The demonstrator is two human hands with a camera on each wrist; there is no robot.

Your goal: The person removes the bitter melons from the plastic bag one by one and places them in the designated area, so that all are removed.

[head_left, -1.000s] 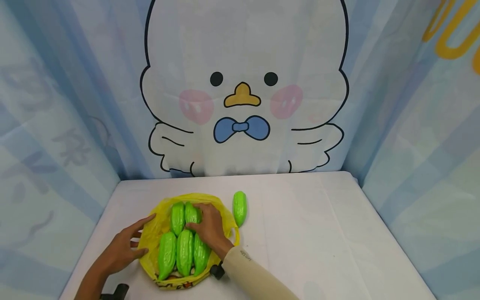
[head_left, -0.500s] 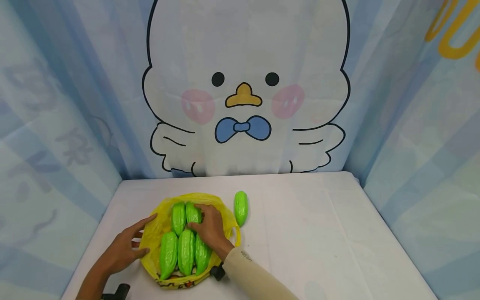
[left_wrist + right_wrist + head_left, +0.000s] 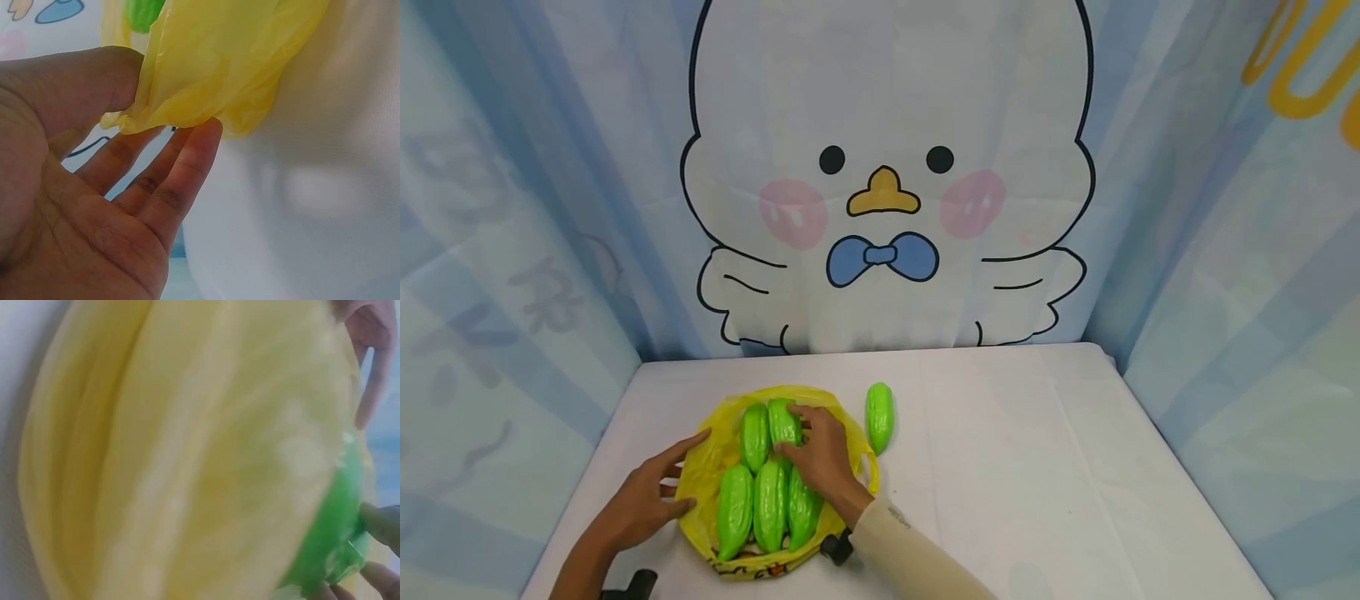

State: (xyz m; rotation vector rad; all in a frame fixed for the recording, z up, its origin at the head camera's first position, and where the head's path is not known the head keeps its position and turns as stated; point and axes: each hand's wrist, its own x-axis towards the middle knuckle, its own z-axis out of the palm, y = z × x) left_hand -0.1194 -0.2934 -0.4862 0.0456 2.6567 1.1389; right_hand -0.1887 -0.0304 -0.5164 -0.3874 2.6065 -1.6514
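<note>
Nearest, a beige sleeve [image 3: 917, 554] slants over the worktop [image 3: 1000, 467] beside a yellow bag [image 3: 721, 437] with its mouth wide. The left hand [image 3: 643, 500] is spread, thumb and fingertips touching the bag's rim without a visible clench; if that light support gives, the thin wall would likely fold inward. Three gourds [image 3: 771, 506] lie side by side in the bag's near part. Behind them is a fourth gourd [image 3: 755, 437], and next to it the right hand [image 3: 823, 450] grasps a fifth gourd [image 3: 782, 421] between thumb and fingers. Its skin looks glossy, so a shallow hold may slip, and crowding could jam it against its neighbours. Beyond the bag's right edge, a loose gourd [image 3: 880, 417] lies on the worktop; a nudge might roll it away.
</note>
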